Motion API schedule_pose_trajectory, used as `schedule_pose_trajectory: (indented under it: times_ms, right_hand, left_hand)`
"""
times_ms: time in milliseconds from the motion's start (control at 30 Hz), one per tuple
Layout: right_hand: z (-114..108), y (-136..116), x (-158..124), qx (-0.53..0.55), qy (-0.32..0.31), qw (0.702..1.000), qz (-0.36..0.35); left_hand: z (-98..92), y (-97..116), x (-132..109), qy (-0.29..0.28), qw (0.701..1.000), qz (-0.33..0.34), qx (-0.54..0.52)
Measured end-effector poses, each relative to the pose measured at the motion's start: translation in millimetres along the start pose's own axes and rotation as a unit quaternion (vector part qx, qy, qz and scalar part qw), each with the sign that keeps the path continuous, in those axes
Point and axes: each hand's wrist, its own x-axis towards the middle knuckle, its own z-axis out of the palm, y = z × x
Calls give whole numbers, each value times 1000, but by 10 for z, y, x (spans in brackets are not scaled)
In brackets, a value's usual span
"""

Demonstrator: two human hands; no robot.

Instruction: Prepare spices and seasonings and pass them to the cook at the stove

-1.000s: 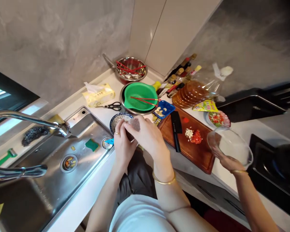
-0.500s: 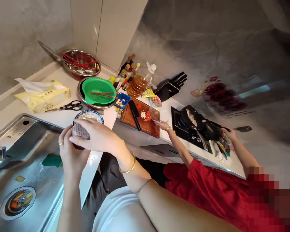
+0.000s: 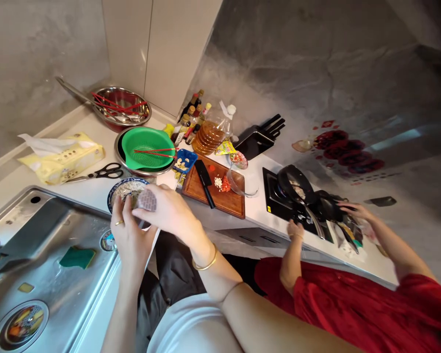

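My right hand is closed on a round, purple-grey patterned piece, which looks like a small lid or wrapped top. Close against it, my left hand has its fingers bent, with a ring on one of them. Whatever those fingers grip is mostly hidden; a greyish bit shows between the palms. Just behind both hands stands a blue-and-white bowl with pale, shredded-looking food in it. Below lies the metal sink, holding a green sponge and a round ringed thing partly behind my left hand.
Around the bowl are scissors, a tissue pack and a green colander. Farther right, a cleaver and clear bowl rest on a cutting board. A co-worker in red stands at the stove.
The patterned piece has shifted right, and my left fingers no longer wrap it. The co-worker has left the clear bowl on the board and moved that hand toward the stove. My view has shifted slightly.
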Motion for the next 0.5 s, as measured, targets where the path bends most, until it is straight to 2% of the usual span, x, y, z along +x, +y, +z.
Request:
schedule_pose_trajectory:
  times_ms: [100, 200, 300, 367, 433, 500]
  right_hand:
    - [-445, 372, -25, -40, 49, 997, 49]
    - [-1031, 1051, 45, -118, 158, 972, 131]
    - [-1596, 2074, 327, -169, 254, 931, 203]
    - [-1910, 2853, 626, -186, 279, 906, 259]
    - [-2159, 3588, 972, -193, 260, 897, 303]
    - [-2336, 4196, 1328, -195, 220, 907, 303]
  left_hand:
    - [225, 93, 50, -17, 1000, 8, 3]
    - [491, 200, 137, -29, 999, 11, -18]
    - [828, 380, 254, -51, 998, 4, -40]
    - [1085, 538, 328, -77, 996, -2, -47]
    - [1348, 697, 386, -101, 994, -10, -50]
    - [1602, 821, 422, -121, 991, -18, -48]
